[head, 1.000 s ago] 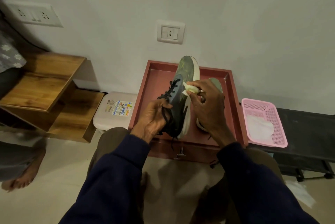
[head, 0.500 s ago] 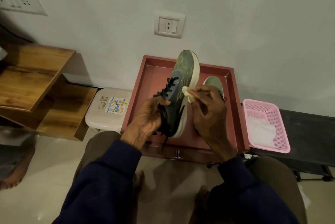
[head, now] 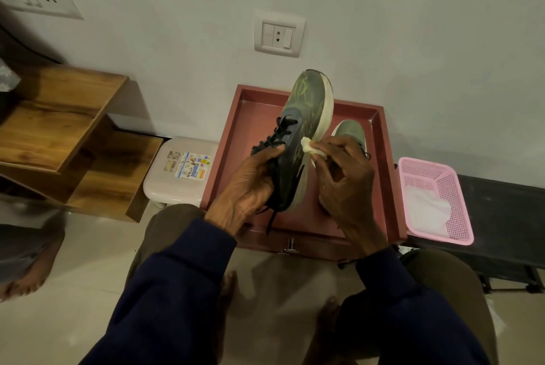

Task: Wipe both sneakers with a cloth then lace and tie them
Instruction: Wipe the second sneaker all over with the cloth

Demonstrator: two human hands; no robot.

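Note:
My left hand (head: 250,184) grips a green and grey sneaker (head: 303,128) by its laced top, holding it toe-up on its side above the red tray (head: 244,116). Its black laces hang loose below the hand. My right hand (head: 345,184) pinches a small white cloth (head: 309,147) and presses it against the sneaker's side near the pale sole. The second sneaker (head: 349,130) lies in the tray behind my right hand, mostly hidden.
A pink mesh basket (head: 448,175) holding a white cloth sits right of the tray on a dark bench (head: 507,211). A white plastic stool (head: 180,170) and wooden shelves (head: 59,128) stand to the left. Another person's bare foot (head: 26,273) is at far left.
My right hand with the cloth has slid down along the sneaker's side, from near the toe towards the middle. My left hand keeps its hold.

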